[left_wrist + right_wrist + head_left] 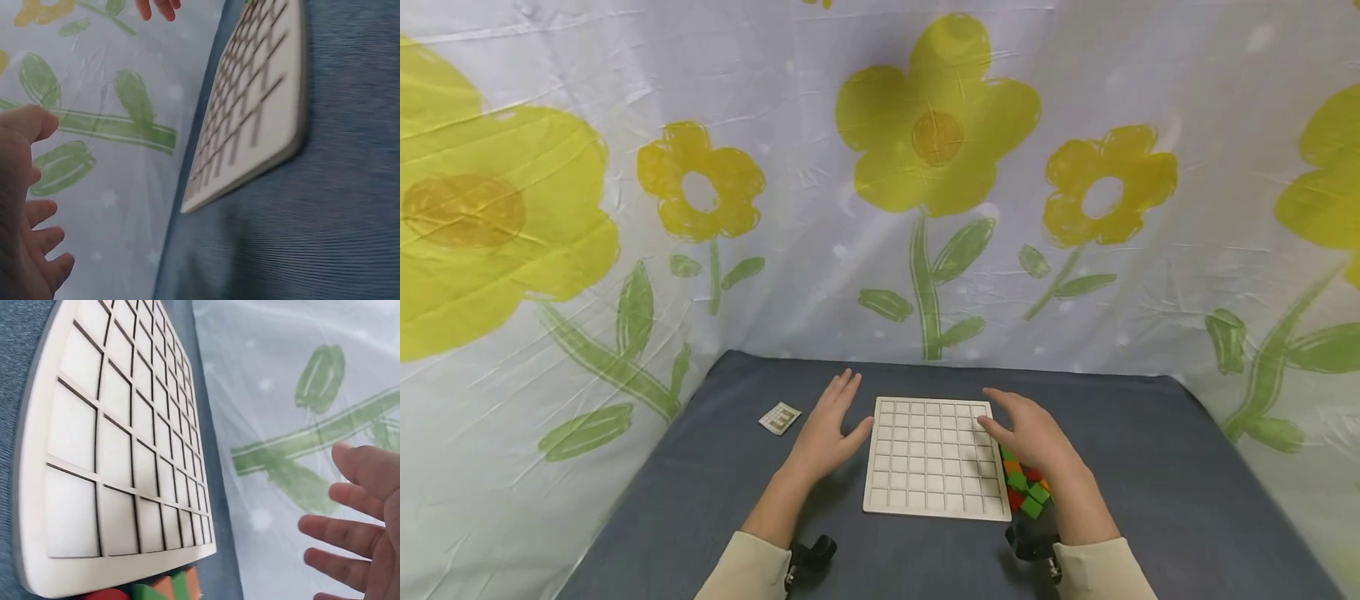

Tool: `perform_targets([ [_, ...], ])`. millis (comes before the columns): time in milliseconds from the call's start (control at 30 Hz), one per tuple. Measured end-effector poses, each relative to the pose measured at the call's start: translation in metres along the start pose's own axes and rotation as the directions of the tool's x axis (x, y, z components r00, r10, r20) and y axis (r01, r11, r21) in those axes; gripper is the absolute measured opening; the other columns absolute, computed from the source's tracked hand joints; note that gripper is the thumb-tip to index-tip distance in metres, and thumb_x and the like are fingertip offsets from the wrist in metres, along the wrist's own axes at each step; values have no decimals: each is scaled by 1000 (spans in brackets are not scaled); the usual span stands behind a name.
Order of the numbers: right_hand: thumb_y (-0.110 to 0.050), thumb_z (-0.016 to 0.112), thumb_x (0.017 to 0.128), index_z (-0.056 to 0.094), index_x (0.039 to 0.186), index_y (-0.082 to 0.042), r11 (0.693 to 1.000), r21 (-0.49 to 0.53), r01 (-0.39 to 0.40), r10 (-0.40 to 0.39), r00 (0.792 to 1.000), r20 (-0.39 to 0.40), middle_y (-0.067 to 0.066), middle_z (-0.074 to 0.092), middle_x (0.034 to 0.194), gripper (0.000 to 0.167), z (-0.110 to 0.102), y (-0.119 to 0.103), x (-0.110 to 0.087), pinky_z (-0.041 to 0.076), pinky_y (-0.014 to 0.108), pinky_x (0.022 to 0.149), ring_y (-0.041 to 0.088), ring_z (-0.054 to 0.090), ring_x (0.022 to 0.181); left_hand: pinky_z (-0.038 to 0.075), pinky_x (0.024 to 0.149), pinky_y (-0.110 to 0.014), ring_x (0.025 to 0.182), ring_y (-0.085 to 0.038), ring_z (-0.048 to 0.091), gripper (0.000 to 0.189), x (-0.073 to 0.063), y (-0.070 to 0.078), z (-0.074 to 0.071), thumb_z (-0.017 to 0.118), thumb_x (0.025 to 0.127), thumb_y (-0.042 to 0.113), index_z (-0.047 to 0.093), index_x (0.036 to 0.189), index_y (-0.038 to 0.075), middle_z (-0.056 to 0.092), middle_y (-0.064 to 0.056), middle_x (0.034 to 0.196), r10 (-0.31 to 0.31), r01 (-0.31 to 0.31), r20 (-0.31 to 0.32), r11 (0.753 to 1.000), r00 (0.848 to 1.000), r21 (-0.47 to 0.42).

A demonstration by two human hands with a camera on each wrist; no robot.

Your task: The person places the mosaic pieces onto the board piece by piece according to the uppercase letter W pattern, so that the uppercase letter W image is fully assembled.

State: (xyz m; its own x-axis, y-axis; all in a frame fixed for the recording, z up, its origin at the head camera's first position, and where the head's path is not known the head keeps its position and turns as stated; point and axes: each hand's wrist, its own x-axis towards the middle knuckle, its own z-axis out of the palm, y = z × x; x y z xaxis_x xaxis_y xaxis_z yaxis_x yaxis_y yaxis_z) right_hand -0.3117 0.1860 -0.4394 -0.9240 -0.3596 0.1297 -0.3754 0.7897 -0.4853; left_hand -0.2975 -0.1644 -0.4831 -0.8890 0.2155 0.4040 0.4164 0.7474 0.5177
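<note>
A pale wooden grid board (937,457) lies flat on the dark cloth, its square cells bare. My left hand (826,429) hovers at the board's left side, fingers extended and thumb toward the board, holding nothing. On the opposite side my right hand (1032,429) is held over the right edge with its fingers spread, also holding nothing. Beneath and beside the right hand, several small coloured blocks (1032,507) in green, red and orange lie against the board's right edge; the forearm hides part of them. In the right wrist view the fingers (340,534) are apart from the board (119,434).
A small card (779,418) printed with a grid pattern lies on the cloth left of the left hand. Dark grey-blue cloth (700,500) covers the table. A white curtain (805,250) with yellow flowers hangs behind it. Black wrist cameras (812,554) are strapped to both wrists.
</note>
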Motion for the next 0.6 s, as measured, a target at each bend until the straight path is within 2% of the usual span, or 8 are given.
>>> perform_targets([
  [133, -41, 63, 103, 50, 152, -5, 999, 40, -20, 20, 1000, 3, 21, 51, 150, 62, 9, 6, -6, 44, 62, 103, 44, 50, 134, 28, 116, -62, 154, -33, 22, 76, -11, -5, 9, 62, 102, 39, 27, 165, 15, 24, -11, 168, -18, 22, 62, 997, 998, -77],
  [333, -33, 66, 101, 58, 145, -3, 994, 78, -80, 81, 997, -14, 20, 60, 139, 53, 16, 18, -17, 49, 59, 98, 42, 57, 125, 34, 113, -61, 148, -38, 33, 74, -19, -13, 21, 63, 102, 37, 30, 163, 12, 35, -17, 163, -16, 37, 175, 992, 984, -118],
  [400, -28, 68, 100, 63, 139, -3, 989, 99, -114, 116, 993, -7, 16, 66, 126, 46, 17, 21, -20, 55, 53, 86, 38, 65, 107, 34, 113, -61, 148, -38, 35, 74, -21, -16, 25, 63, 102, 36, 30, 163, 11, 36, -17, 162, -24, 52, 220, 991, 975, -126],
  [467, -22, 70, 99, 69, 131, -3, 980, 124, -156, 156, 988, 14, 10, 68, 109, 38, 16, 24, -22, 55, 45, 69, 30, 66, 83, 34, 113, -61, 147, -39, 36, 76, -24, -19, 29, 64, 101, 36, 30, 163, 9, 36, -18, 161, -40, 74, 258, 989, 965, -126],
  [533, -17, 71, 97, 73, 120, -3, 970, 141, -196, 191, 980, 49, 5, 63, 92, 27, 16, 27, -23, 49, 38, 56, 23, 57, 64, 35, 113, -60, 147, -40, 36, 78, -27, -23, 32, 65, 100, 37, 29, 163, 8, 36, -19, 161, -61, 98, 284, 988, 957, -120],
  [600, -13, 74, 94, 73, 109, -3, 963, 150, -223, 210, 973, 98, 4, 57, 82, 18, 16, 30, -24, 43, 35, 51, 20, 50, 55, 34, 113, -61, 147, -41, 35, 80, -29, -26, 33, 66, 99, 40, 30, 163, 7, 35, -20, 161, -83, 124, 309, 985, 948, -117],
])
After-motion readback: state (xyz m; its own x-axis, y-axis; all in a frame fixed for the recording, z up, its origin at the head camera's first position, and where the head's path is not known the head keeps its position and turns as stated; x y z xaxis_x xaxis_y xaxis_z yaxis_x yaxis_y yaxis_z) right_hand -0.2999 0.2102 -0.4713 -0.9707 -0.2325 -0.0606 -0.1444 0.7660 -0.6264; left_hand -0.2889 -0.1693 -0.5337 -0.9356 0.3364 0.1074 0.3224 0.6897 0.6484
